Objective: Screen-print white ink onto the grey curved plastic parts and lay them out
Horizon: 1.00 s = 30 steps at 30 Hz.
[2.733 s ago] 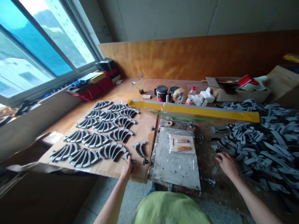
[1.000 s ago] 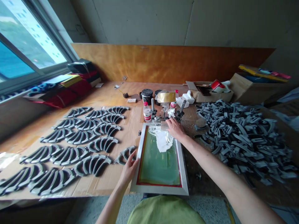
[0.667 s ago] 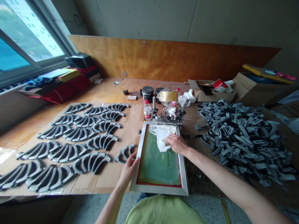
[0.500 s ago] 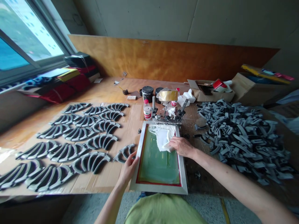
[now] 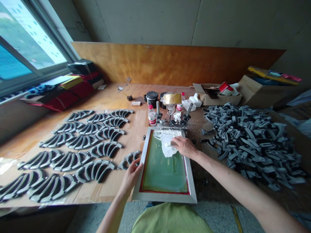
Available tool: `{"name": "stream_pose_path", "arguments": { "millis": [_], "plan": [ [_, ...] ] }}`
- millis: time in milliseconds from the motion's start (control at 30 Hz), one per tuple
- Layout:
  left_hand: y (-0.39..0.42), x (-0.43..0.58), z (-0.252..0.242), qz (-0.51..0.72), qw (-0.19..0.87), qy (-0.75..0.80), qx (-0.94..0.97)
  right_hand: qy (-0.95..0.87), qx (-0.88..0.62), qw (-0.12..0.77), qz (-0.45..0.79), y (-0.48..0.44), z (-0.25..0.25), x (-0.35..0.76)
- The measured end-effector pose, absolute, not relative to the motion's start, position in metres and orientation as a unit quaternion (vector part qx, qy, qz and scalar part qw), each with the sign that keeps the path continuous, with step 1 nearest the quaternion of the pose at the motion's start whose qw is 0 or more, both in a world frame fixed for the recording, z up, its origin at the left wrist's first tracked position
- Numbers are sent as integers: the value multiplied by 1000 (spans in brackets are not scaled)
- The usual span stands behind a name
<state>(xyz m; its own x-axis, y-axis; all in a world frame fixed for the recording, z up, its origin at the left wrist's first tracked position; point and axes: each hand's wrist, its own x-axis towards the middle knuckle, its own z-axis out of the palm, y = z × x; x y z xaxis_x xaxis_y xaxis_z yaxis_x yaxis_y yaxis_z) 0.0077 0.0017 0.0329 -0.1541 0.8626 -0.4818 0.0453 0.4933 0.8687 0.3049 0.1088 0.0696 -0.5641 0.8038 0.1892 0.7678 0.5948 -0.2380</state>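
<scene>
A green framed screen point(image 5: 161, 176) is stretching toward twelve o'clock, a left hand point(image 5: 132, 171) touching its nine-o'clock edge, finger grip unclear; farther off, toward one o'clock, a right hand point(image 5: 184, 147) is pinching a pale scraper point(image 5: 169, 143) above white paste point(image 5: 169, 152).

Behind your wooden bench point(image 5: 110, 97), you face a long, orange-brown wooden board point(image 5: 170, 63). To your left, a metal-framed glass window point(image 5: 31, 35) stands near a red-and-black stack point(image 5: 89, 77). To your right sit a small brown cardboard box point(image 5: 217, 101) and a larger brown carton point(image 5: 263, 97).
</scene>
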Motion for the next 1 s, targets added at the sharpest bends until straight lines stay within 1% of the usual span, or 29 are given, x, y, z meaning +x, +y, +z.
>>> {"name": "stream_pose_path", "arguments": {
  "millis": [100, 200, 267, 333, 400, 433, 533, 600, 667, 733, 800, 867, 933, 967, 1000],
  "plan": [
    [1, 6, 54, 378, 564, 650, 340, -844, -518, 104, 92, 153, 96, 291],
    [3, 0, 78, 389, 573, 636, 340, -817, -569, 72, 60, 184, 117, 286],
    [7, -4, 98, 402, 564, 629, 353, -796, -595, 106, 32, 193, 127, 298],
    [16, -4, 117, 423, 533, 627, 380, -761, -625, 171, 26, 192, 130, 323],
    [30, 0, 135, 465, 515, 605, 391, -706, -671, 225, 37, 183, 120, 353],
    [39, 3, 143, 497, 513, 580, 393, -683, -689, 237, 53, 176, 110, 365],
    [70, 16, 165, 589, 502, 493, 396, -690, -674, 228, 133, 145, 66, 378],
    [90, 22, 177, 607, 496, 471, 405, -729, -628, 214, 170, 124, 36, 367],
    [103, 26, 185, 609, 495, 471, 403, -768, -583, 197, 176, 110, 15, 350],
    [104, 30, 182, 627, 483, 470, 391, -798, -550, 176, 172, 103, 9, 336],
    [92, 37, 166, 618, 496, 484, 370, -808, -539, 167, 169, 98, 15, 325],
    [68, 50, 138, 529, 570, 518, 357, -807, -535, 187, 165, 89, 29, 315],
    [40, 67, 106, 383, 662, 550, 335, -814, -515, 226, 144, 72, 44, 298],
    [27, 75, 91, 349, 686, 558, 310, -824, -497, 242, 128, 61, 49, 288],
    [16, 83, 79, 342, 696, 564, 285, -837, -474, 251, 111, 50, 53, 277]
  ]
}}
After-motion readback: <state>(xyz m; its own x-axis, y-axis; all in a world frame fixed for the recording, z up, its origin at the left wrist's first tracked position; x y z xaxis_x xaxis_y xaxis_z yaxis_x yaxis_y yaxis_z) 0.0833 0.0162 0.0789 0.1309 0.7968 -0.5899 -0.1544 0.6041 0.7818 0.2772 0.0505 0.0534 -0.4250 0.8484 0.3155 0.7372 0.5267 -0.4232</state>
